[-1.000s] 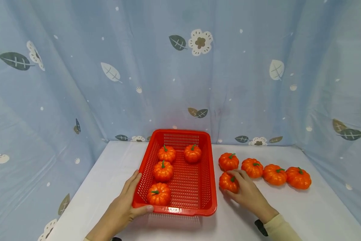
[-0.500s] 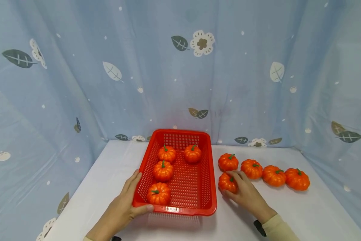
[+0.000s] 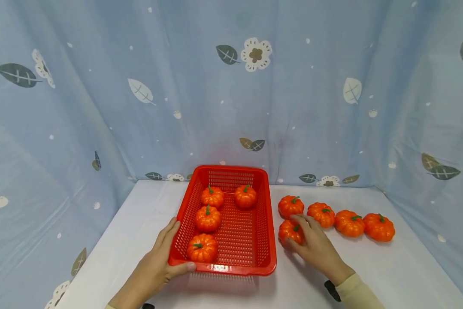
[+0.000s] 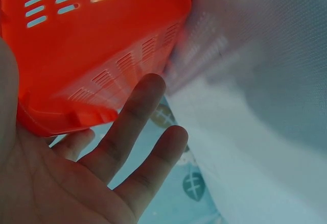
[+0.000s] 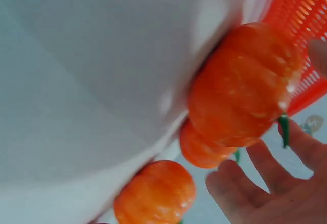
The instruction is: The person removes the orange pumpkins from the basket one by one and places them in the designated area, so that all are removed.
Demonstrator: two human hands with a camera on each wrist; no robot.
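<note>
My left hand rests at the near left corner of a red plastic basket. Its thumb lies on the front rim, and its fairly straight fingers run along the outer side wall. Right of the basket, my right hand spans a small orange pumpkin standing on the table. In the right wrist view the fingers are spread around this pumpkin, with a visible gap at the thumb. Whether a fingertip touches it is hard to tell.
Several pumpkins sit in the basket, one of them at the back right. A pumpkin stands just behind the one at my right hand; others, including the rightmost pumpkin, continue the row. A blue patterned curtain borders the white table.
The head view shifts slightly. My right thumb and fingers look a little more spread around the pumpkin. The left hand, the basket and the pumpkins keep their places.
</note>
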